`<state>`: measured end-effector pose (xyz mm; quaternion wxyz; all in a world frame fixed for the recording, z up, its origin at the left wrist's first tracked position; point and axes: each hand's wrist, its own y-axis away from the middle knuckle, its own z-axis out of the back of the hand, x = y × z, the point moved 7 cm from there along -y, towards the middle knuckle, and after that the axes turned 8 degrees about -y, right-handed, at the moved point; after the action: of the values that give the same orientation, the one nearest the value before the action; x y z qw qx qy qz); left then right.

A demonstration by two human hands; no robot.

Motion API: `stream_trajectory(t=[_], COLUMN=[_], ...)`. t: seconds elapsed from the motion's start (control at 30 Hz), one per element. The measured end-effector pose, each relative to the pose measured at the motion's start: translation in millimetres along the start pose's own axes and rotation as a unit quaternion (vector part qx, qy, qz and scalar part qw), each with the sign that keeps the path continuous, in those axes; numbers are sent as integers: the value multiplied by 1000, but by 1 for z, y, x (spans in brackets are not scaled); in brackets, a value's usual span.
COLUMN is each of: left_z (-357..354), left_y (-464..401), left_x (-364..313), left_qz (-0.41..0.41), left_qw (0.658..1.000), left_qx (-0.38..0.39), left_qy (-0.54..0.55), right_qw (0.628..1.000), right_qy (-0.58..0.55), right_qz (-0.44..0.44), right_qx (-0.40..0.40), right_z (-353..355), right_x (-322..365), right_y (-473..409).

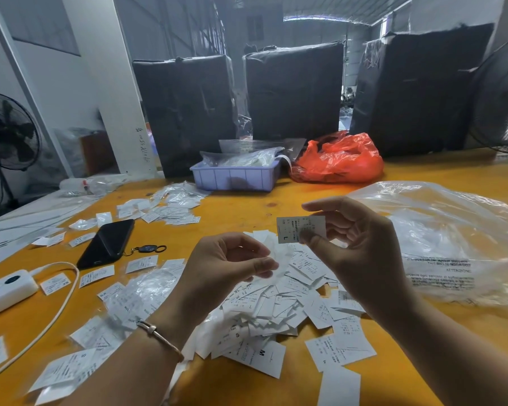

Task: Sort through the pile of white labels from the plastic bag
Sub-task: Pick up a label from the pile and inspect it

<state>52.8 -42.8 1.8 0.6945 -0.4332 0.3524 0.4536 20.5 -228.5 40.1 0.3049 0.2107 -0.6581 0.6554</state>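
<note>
White paper labels point(276, 312) heaped on the orange wooden table point(276, 200), under my hands.
Crumpled clear plastic bag point(440, 241) lies right of the heap. My right hand point(361, 244) pinches one small printed label marked L point(294, 230); my left hand point(226, 265), just apart, pinches thin white scraps point(279, 256).

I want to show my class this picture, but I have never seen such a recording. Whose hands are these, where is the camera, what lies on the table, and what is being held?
There is no machine: a person wears one camera on the head, looking down at their own hands. The right hand pinches a white label marked L in its fingers. The left hand holds thin white paper. Below lies the pile of white labels on an orange table, with a clear plastic bag, a phone and a tray.
</note>
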Motion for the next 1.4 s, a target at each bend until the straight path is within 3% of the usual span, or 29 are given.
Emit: stream_trajectory(t=[0.3,0.67,0.9,1.4], left_z=[-1,-9,-5,-3], left_y=[0,0,-1,-1], left_x=[-1,1,-1,-1], left_qz=[-8,-19,-10,-19], left_qw=[1000,999,999,999], left_qx=[-6,27,12,-1], left_qy=[-8,-34,-36,-31], right_qw=[989,956,983,973], right_qy=[136,243,172,51], right_qz=[39,-4,-8,-138], right_qx=[31,163,61,178], right_z=[-7,-28,-12,-30], right_x=[1,-12,-9,-32], right_y=[4,12,4,12])
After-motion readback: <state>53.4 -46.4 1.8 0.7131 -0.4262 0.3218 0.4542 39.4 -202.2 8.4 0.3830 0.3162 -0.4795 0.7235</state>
